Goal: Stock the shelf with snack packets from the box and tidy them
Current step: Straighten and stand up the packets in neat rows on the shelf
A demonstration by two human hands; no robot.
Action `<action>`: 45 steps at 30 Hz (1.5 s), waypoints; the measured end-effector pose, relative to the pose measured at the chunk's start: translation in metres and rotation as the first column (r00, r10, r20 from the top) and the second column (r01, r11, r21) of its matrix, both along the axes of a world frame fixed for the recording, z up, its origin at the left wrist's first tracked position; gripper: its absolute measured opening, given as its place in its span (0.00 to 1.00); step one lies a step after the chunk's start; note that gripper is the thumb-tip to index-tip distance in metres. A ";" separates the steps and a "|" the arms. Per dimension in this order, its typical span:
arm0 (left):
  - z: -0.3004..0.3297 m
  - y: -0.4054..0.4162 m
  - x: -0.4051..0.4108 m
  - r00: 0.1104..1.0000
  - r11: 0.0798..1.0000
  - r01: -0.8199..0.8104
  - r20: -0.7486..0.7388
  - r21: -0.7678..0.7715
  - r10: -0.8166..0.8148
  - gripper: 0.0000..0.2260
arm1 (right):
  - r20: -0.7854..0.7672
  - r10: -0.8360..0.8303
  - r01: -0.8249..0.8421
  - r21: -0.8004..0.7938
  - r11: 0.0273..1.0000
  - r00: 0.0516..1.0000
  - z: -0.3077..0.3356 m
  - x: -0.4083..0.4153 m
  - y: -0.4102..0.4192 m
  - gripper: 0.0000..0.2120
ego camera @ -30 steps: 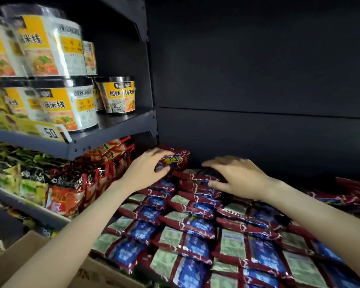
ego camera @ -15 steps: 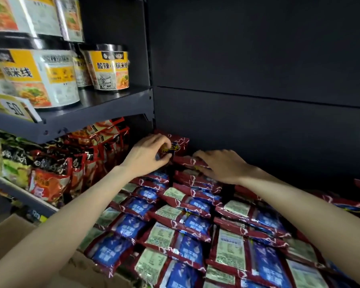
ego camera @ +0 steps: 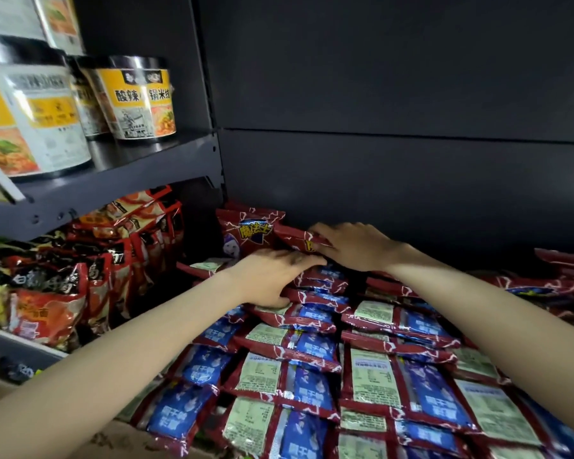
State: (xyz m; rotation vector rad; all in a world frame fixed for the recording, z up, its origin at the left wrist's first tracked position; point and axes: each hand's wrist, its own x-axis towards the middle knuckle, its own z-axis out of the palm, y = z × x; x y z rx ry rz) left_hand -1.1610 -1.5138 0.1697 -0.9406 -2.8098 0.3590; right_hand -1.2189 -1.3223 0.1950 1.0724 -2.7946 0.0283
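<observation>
Rows of red-and-blue snack packets (ego camera: 315, 349) lie overlapped, back side up, across the lower shelf. One red packet (ego camera: 249, 236) stands upright, face out, in the back left corner. My left hand (ego camera: 272, 279) reaches over the back row, fingers on top and thumb underneath, pinching a few stacked packets (ego camera: 315, 286). Just behind it, my right hand (ego camera: 355, 243) curls its fingers over the edge of a tilted red packet (ego camera: 295, 238) beside the upright one. The two hands nearly touch.
Dark back panel (ego camera: 395, 180) stands right behind the packets. Noodle tubs (ego camera: 140, 101) sit on the upper left shelf (ego camera: 120, 180), with bagged noodles (ego camera: 57, 293) below. The cardboard box's edge (ego camera: 113, 438) shows at the bottom left. More red packets (ego camera: 550, 286) lie at the right.
My left hand let go of the upright corner packet and dropped right onto the back row. My right hand shifted back onto the tilted red packet. The view moved closer.
</observation>
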 end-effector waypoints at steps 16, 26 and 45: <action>0.005 -0.012 0.019 0.984 0.984 0.176 -0.009 -0.029 -0.176 0.34 | 0.329 0.041 -0.012 -0.090 0.996 0.943 0.000 0.028 -0.003 0.19; 0.031 -0.063 0.010 0.994 0.909 0.076 -0.098 0.409 -0.039 0.19 | 0.082 -0.099 0.117 -0.254 0.960 0.992 0.004 -0.025 -0.014 0.16; 0.007 -0.083 -0.066 0.980 0.935 -0.200 0.081 0.295 0.184 0.27 | -0.264 -0.090 0.111 0.068 0.991 0.960 -0.013 -0.040 -0.038 0.29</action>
